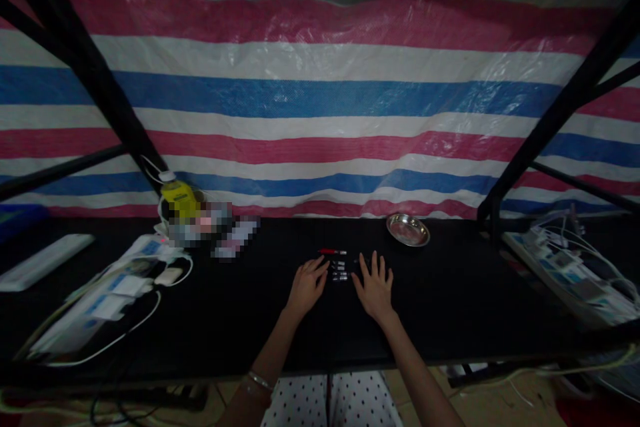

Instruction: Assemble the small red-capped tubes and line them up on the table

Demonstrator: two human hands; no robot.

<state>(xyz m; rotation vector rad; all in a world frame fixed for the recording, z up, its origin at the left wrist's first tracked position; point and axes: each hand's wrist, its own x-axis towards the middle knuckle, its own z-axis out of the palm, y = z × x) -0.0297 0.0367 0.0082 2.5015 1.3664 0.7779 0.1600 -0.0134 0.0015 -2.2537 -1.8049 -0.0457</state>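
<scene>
My left hand [306,288] rests on the black tabletop, fingers stretched out, with nothing held. Its fingertips lie just left of several small shiny silver-and-black pieces [340,276], which sit in short rows and whose kind I cannot make out. Flat on the other side of them is my right hand [376,290], fingers spread and holding nothing. A slim red pen-like thing with a silver end [331,251] lies crosswise just beyond the pieces. Something dark shows by the right fingertips, too dim to name.
A round metal dish [408,230] stands back right. Power strips with chargers and cables lie at left [120,290] and right [575,267]. Near the left frame post stands a yellow bottle [179,199], beside blurred items. A striped sheet [320,100] hangs behind the black table [225,320].
</scene>
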